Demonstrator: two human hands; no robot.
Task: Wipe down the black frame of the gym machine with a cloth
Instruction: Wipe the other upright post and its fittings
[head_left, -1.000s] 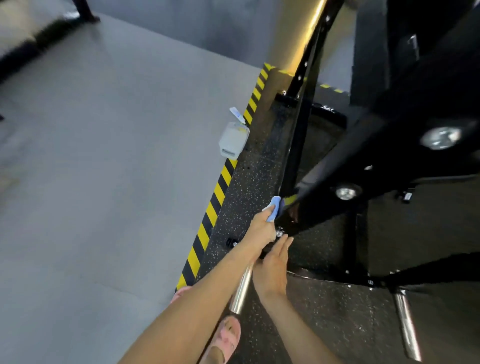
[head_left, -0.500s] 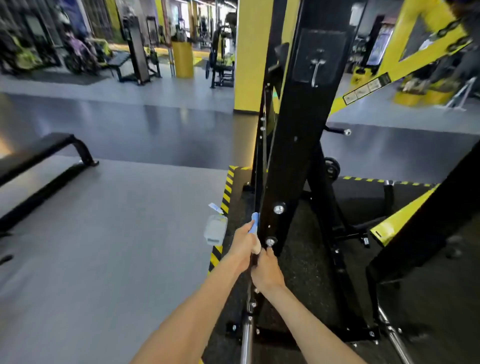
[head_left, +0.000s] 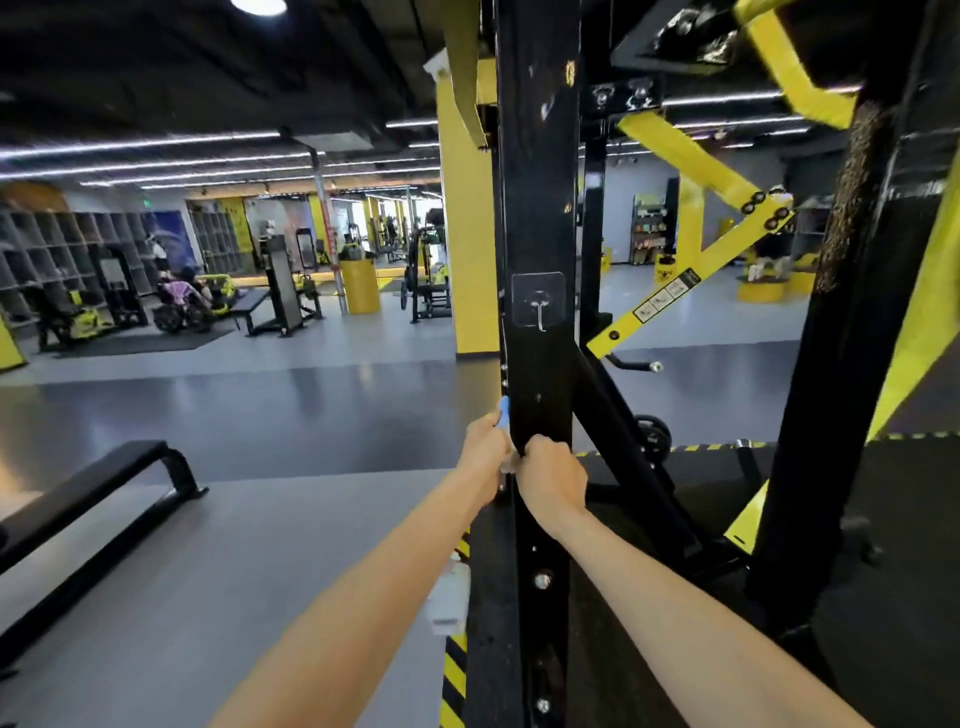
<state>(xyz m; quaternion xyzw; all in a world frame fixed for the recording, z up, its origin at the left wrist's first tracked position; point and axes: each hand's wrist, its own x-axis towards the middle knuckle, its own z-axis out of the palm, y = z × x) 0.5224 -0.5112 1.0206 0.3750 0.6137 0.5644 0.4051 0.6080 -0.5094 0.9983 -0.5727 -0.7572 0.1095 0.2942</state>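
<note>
A tall black upright post (head_left: 537, 218) of the gym machine stands straight ahead of me, with bolts low down and a clear stick-on hook (head_left: 538, 301) on its face. My left hand (head_left: 485, 449) grips a blue cloth (head_left: 503, 411) against the post's left edge; only a small tip of the cloth shows above my fingers. My right hand (head_left: 551, 477) curls round the post's front face just beside the left hand, slightly lower.
A black diagonal brace (head_left: 623, 441) runs down to the right of the post. Yellow machine arms (head_left: 691, 291) and another black upright (head_left: 852, 364) stand at right. A black bench (head_left: 88, 493) sits at left. Hazard tape (head_left: 453, 675) edges the mat below; a white container (head_left: 451, 597) lies beside it.
My view has tilted up from the floor to the room. Both hands have slid up the black post from its base, the left still holding the cloth.
</note>
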